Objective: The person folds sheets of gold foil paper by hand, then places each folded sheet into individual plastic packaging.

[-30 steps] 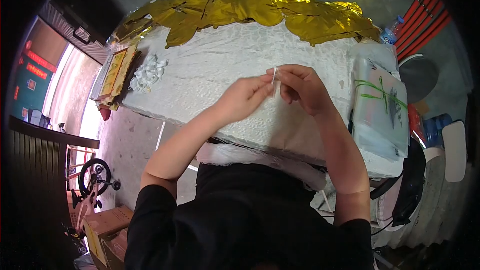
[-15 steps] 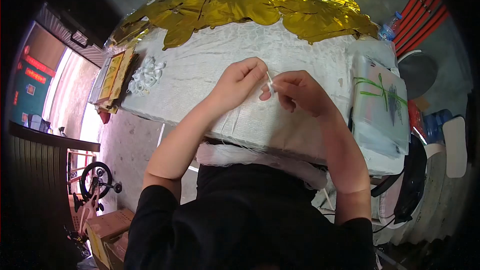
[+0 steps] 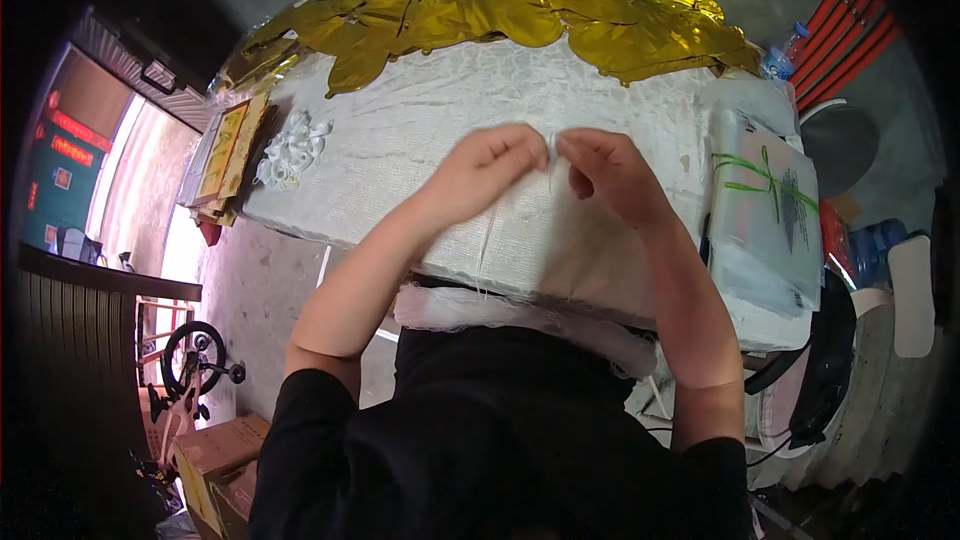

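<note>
White string (image 3: 484, 250) hangs below my left hand (image 3: 492, 168), whose fingers are pinched together on it over the white covered table. Close by on the right, my right hand (image 3: 604, 168) has thumb and fingers pressed together at a thin white strand between the two hands. The strand is faint and partly hidden by the fingertips. On my lap, along the table's front edge, lies a bundle of white string (image 3: 450, 310). A pile of white string loops (image 3: 293, 150) rests on the table's left part.
Gold foil balloons (image 3: 440, 18) lie along the far edge of the table (image 3: 400, 130). At the left end is a stack of papers (image 3: 228, 155); at the right, plastic-wrapped packs (image 3: 750, 230) tied with green string, and a bottle (image 3: 785, 52).
The fingers have shifted to the right and slightly up. My right hand's fingers have drawn closer together, and the white strand between the hands is less visible than before.
</note>
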